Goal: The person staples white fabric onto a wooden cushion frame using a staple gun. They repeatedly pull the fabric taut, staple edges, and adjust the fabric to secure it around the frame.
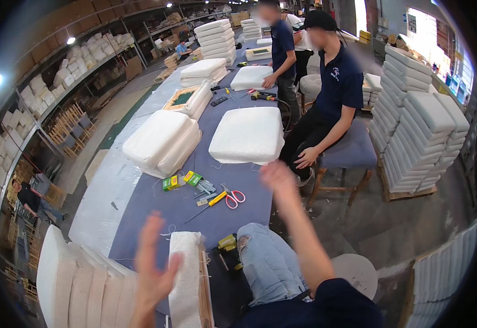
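Observation:
My left hand (155,273) is raised with its fingers apart and nothing in it. Beside it a white upholstered seat cushion (184,273) stands on edge, its wooden frame showing on the right; I cannot tell if the hand touches it. My right hand (278,180) is up near the table's right edge, blurred by motion, its fingers unclear. Left of it lie red-and-white scissors (234,200), a yellow-handled screwdriver (217,199), staple strips (205,187) and yellow-green small boxes (193,178). A yellow-green tool (227,242), partly hidden, lies by my knee.
A white cushion (246,134) and a stacked pair (159,141) sit farther up the blue-grey table (134,218). More cushions (82,284) stand at the near left. One person (331,82) sits on a stool at right; another person (283,49) stands beyond. Tall cushion stacks (408,126) rise behind.

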The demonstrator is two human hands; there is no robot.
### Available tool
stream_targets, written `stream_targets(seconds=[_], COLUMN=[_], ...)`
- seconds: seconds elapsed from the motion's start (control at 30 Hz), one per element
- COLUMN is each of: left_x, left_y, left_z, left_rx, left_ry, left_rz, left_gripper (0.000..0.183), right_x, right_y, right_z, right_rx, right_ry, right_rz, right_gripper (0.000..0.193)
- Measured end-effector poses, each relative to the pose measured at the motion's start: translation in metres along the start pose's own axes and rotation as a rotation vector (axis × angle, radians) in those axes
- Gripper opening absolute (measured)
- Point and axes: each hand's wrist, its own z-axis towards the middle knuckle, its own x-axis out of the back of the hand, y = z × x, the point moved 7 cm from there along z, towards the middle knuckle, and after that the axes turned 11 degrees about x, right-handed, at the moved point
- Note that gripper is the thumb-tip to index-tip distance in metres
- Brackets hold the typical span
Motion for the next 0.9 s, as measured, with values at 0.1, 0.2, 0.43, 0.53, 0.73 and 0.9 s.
stream_targets(seconds=[0.1, 0.2, 0.43, 0.53, 0.73, 0.9], left_x=[-0.072, -0.079, 0.01, 0.037, 0.056, 0.059], left_y=[-0.063, -0.089, -0.179, -0.21, -0.209, -0.209], left_z=[-0.02, -0.022, -0.049, -0.056, -0.061, -0.066], left_rx=[0.058, 0.128, 0.361, 0.483, 0.498, 0.491], left_ry=[-0.215, -0.307, -0.123, -0.076, -0.043, -0.027], left_rz=[0.524, 0.724, 0.426, 0.357, 0.126, 0.106], left_gripper=[0.083, 0.091, 0.096, 0.092, 0.073, 0.064], right_x=[-0.059, -0.103, -0.129, -0.125, -0.121, -0.125], right_y=[0.187, 0.274, 0.297, 0.287, 0.277, 0.273], right_z=[-0.119, -0.19, -0.295, -0.309, -0.314, -0.328], right_rx=[-0.649, -0.695, -0.466, -0.379, -0.332, -0.255], right_ry=[0.114, -0.135, -0.637, -0.743, -0.801, -0.859], right_rz=[0.316, 0.045, -0.777, -0.793, -0.885, -1.054], right_gripper=[0.025, 0.032, 0.045, 0.045, 0.053, 0.064])
